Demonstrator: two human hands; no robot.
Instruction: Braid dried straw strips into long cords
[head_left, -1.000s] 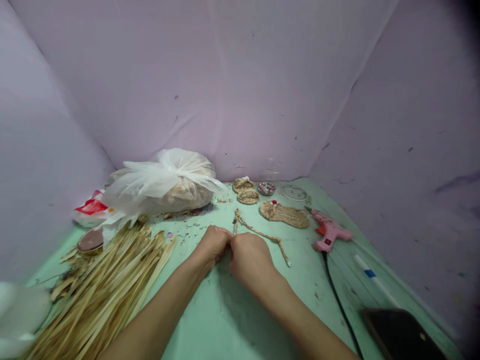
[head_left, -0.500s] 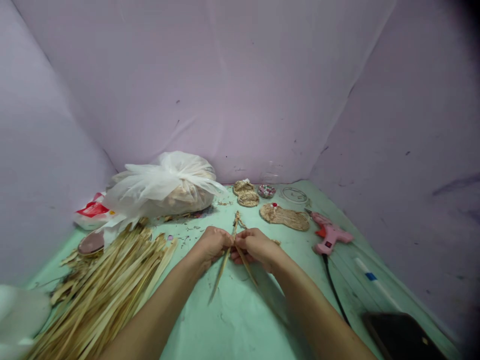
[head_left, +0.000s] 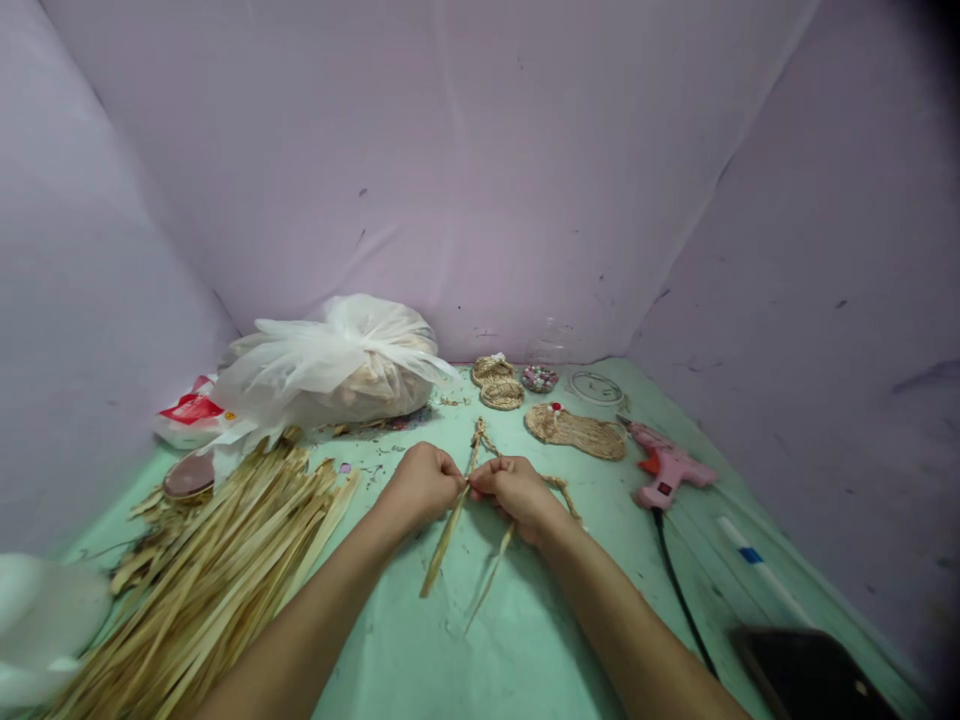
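Observation:
Between my hands is a braid of dried plant fibre (head_left: pixel 478 440), its finished end running up and curving behind my right hand. My left hand (head_left: pixel 429 482) pinches the braid's loose strands, and one flat strip (head_left: pixel 444 556) hangs below toward me. My right hand (head_left: pixel 511 488) is closed on the strands right beside the left, fingertips nearly touching. Another thin strip (head_left: pixel 493 578) trails down from under it. More of the braided cord (head_left: pixel 562 490) shows to the right of my right hand.
Dried fibre strips (head_left: pixel 217 560) lie at left, below a white plastic bag (head_left: pixel 360 370). Woven sole shapes (head_left: pixel 577 432) and a container of beads (head_left: pixel 539 378) are behind my hands. At right are a pink glue gun (head_left: pixel 670 465), its cord, a white stick (head_left: pixel 765 568) and a dark phone (head_left: pixel 814 675).
My hands stay pinched together at the braid. The strip under my right hand has swung left and hangs shorter. The view has shifted slightly, and more cord shows at right.

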